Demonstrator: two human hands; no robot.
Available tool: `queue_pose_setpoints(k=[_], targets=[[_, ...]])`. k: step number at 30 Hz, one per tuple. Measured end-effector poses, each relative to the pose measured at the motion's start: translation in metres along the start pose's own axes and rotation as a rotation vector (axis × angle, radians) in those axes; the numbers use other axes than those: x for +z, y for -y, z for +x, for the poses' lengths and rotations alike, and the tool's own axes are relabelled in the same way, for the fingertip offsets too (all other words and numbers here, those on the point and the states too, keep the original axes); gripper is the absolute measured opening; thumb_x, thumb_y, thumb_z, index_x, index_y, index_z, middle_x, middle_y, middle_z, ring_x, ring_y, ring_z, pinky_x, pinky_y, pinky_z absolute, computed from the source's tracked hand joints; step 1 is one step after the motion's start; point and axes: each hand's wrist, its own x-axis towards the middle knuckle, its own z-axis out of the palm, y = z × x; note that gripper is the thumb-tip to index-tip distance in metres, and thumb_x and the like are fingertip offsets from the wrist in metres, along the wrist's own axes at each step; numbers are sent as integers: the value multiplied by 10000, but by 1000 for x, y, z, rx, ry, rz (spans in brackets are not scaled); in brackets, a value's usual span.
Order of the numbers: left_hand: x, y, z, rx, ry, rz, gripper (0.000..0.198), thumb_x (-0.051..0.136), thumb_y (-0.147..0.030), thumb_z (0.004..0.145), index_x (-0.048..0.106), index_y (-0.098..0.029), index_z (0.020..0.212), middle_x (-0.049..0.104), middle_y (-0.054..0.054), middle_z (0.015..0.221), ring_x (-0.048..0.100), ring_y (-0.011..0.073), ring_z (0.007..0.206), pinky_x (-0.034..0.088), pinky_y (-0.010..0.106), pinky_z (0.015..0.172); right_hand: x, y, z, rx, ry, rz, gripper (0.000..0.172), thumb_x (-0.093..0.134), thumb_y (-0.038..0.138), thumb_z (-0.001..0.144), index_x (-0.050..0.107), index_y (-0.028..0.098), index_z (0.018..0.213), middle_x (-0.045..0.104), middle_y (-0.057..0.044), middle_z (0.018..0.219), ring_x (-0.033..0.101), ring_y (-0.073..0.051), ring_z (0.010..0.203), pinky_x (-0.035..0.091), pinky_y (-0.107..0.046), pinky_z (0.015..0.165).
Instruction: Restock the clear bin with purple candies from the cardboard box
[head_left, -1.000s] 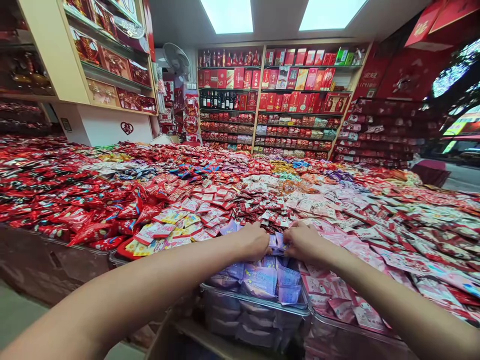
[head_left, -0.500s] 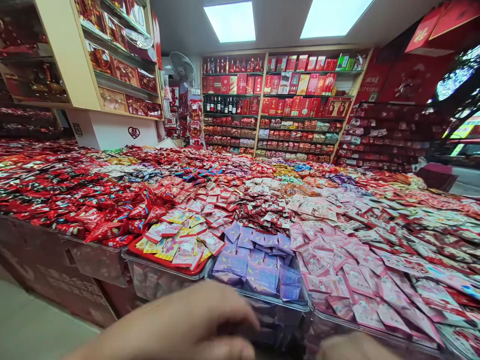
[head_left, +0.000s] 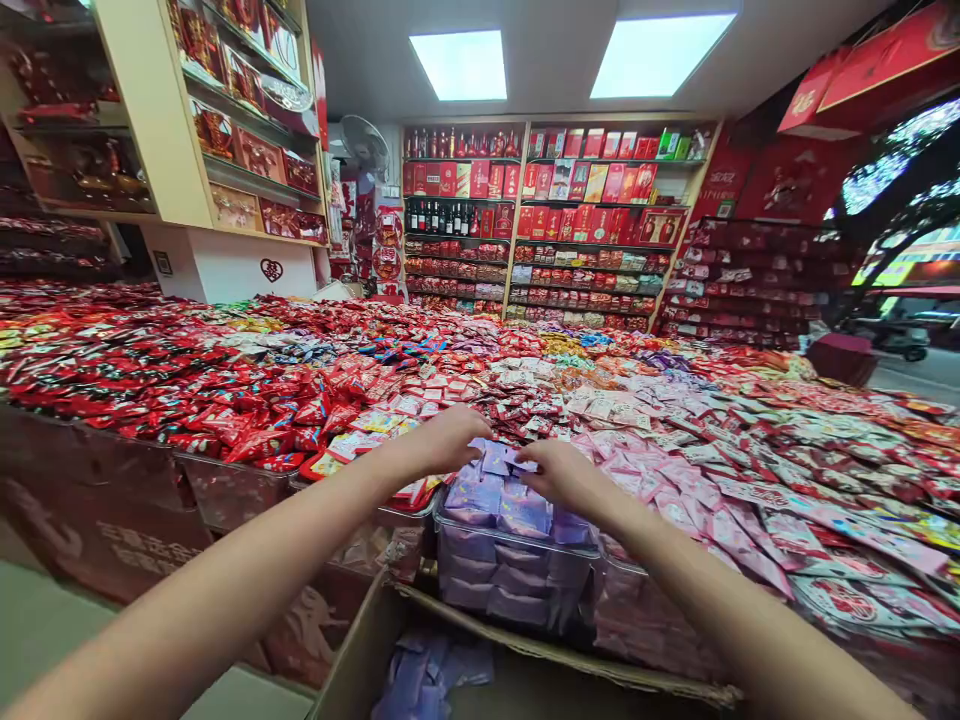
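Note:
A clear plastic bin point(head_left: 510, 592) at the table's near edge is heaped with small purple packets point(head_left: 501, 500). My left hand point(head_left: 448, 437) rests on the far left of the heap, fingers curled over packets. At the far right of the heap my right hand point(head_left: 559, 473) is closed on purple packets, its fingers pressed down into the pile. Both forearms reach in from below. A cardboard box point(head_left: 420, 640) under the bin holds more purple packets point(head_left: 429, 670).
Pink packets point(head_left: 675, 490) fill the bin to the right, red and yellow packets point(head_left: 352, 440) the bin to the left. Sweets cover the whole wide table. Shelves of red boxes and bottles point(head_left: 555, 210) line the back wall. Bare floor point(head_left: 37, 630) lies at lower left.
Both hands dropped low and close to the camera half a second ago, then reached out again onto the purple packets. The view has tilted down and the cardboard box now shows.

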Motion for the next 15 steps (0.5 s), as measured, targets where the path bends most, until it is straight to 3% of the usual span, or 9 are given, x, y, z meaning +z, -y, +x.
queue_pose_setpoints(k=[2,6,15], targets=[[17,14,25,8,93,55,166,653,-174,678,616,-138,835,634,48,892,557,200,889,415,340,812,11,-9,33,-37,47,-59,292,580,191,688,606,136,974,645,-97,968,555,-214,917,376,-273,792],[48,27,44,-56,183,153,174,493,-254,825,565,-127,919,597,46,928,578,157,796,474,351,706,31,-17,58,-72,97,-111,202,602,201,656,647,153,847,675,-86,836,579,-218,843,386,-269,746],[60,34,38,-113,158,233,202,495,-269,822,556,-119,943,583,60,959,567,176,842,463,369,731,43,-17,64,-25,85,-124,199,552,254,693,653,134,814,648,-118,846,586,-208,779,396,-250,640]])
